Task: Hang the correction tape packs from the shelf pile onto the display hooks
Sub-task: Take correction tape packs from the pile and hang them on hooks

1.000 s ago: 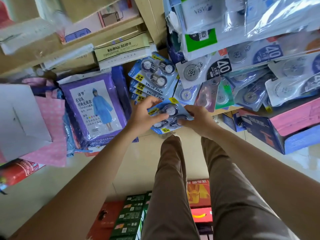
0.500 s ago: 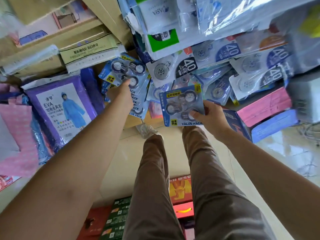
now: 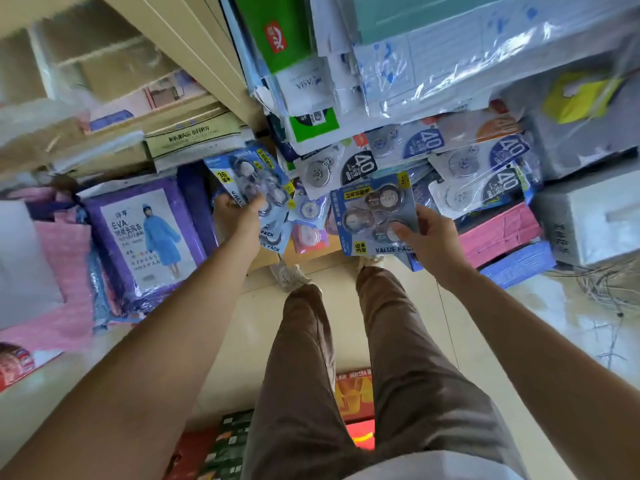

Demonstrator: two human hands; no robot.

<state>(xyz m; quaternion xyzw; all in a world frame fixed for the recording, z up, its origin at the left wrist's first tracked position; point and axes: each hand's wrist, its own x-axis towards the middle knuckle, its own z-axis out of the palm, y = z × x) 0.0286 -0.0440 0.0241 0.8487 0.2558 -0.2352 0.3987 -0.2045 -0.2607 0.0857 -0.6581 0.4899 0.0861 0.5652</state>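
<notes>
thumb on the front and fingers behind, the right hand (image 3: 433, 240) pinches a blue three-roll correction tape blister pack (image 3: 370, 209), upright before the hanging white correction tape packs (image 3: 346, 168). the left hand (image 3: 237, 216) grips a second blue blister pack (image 3: 249, 174) by its lower edge, tilted over the shelf pile (image 3: 273, 239), beside a purple raincoat packet (image 3: 145, 233).

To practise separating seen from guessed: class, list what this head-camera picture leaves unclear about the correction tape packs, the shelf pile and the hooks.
- The display hooks: head view, hidden behind the hanging packs.
- Size of the pile: head view, covered by the left hand and the left pack.
- Print on the left pack: head view, motion-blurred.
- Lower corner of the right pack: head view, behind the right hand.
</notes>
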